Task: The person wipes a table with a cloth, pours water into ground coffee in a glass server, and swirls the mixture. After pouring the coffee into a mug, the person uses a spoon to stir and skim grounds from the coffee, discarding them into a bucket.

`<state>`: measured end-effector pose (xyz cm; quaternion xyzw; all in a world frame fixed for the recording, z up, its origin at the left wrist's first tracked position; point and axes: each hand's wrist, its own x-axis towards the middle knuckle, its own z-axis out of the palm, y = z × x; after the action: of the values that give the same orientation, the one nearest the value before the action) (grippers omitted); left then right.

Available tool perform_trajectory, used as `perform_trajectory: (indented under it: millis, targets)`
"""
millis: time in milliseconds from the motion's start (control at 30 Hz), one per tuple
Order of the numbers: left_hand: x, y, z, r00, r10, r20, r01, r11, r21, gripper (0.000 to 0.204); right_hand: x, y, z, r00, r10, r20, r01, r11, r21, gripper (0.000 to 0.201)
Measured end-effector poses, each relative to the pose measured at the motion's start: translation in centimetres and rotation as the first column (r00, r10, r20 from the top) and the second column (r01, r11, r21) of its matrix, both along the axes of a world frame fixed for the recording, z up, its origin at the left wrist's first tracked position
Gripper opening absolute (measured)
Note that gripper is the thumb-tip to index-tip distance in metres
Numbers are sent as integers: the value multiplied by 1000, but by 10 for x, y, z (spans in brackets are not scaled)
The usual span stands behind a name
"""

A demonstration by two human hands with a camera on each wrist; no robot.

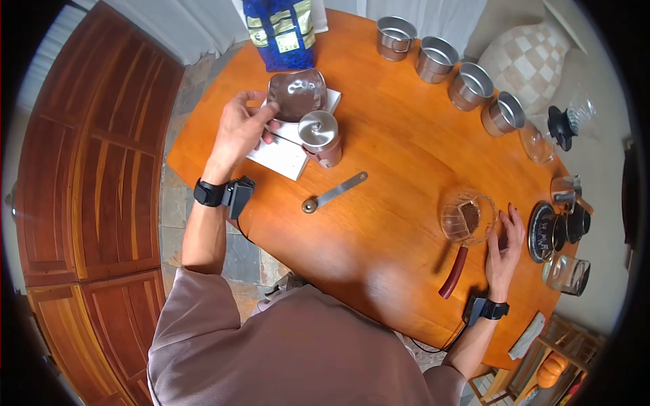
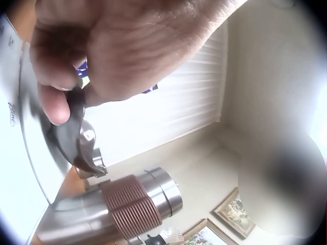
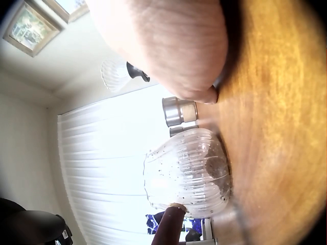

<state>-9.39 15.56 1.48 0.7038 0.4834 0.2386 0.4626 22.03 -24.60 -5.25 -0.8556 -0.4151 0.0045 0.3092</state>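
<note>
My left hand (image 1: 245, 125) pinches the near-left rim of a dark, glossy wavy-edged dish (image 1: 298, 95). In the left wrist view, thumb and fingers grip the dish (image 2: 71, 135) at its edge. It overlaps a flat white kitchen scale (image 1: 279, 161) in the head view. Just right of it stands a hand coffee grinder (image 1: 321, 139) with a steel top and a brown ribbed band (image 2: 132, 206). My right hand (image 1: 506, 247) rests on the table with loose fingers, beside a ribbed glass pot (image 1: 467, 216) with a reddish-brown handle (image 1: 453, 272). Brown grounds (image 3: 217, 166) lie inside the pot.
A grinder crank (image 1: 342, 190) lies on the table between the hands. Several steel cups (image 1: 437, 59) line the back edge. Behind the dish stands a blue bag (image 1: 281, 37). At the right are a black-based glass dripper (image 1: 560, 127), a round dark plate (image 1: 542, 232) and a glass jar (image 1: 566, 274).
</note>
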Motion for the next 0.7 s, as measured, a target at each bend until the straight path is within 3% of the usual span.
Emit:
perform_trajectory:
  millis: [67,200,367,467,533,567,667,700]
  targets:
    - [-2,17,-7,998,15,53,-14,1000,-14,41,0,1,1,1000,-3,0,3,1000,-6,37]
    - [-3,36,-3,999,-43,-17,44,998,53,22,0,2,1,1000,-4,0,4,1000,-8,37]
    - [-8,39,-2,999,-38,-26,39,999,30,25,2,1,0,1000,6,8,-6,1000,4,36]
    - [-7,21,17,986,28,-167,-10,994,108,29,3,1,0,1000,-1,5,1,1000,0,36]
    - [-20,19,11,991,33,-126,2,964,266,37,0,0,3,1000,-20,-5,20,999,-27,36]
    - [-29,16,15,980,24,-196,42,946,322,34,0,1,3,1000,-20,-5,20,1000,-14,36]
    - [-32,-34,51,974,28,-224,23,975,220,24,3,2,0,1000,-1,-5,1,1000,4,37]
    - [-38,-47,52,980,-55,-191,86,983,160,21,2,2,1,1000,-7,-13,7,1000,6,37]
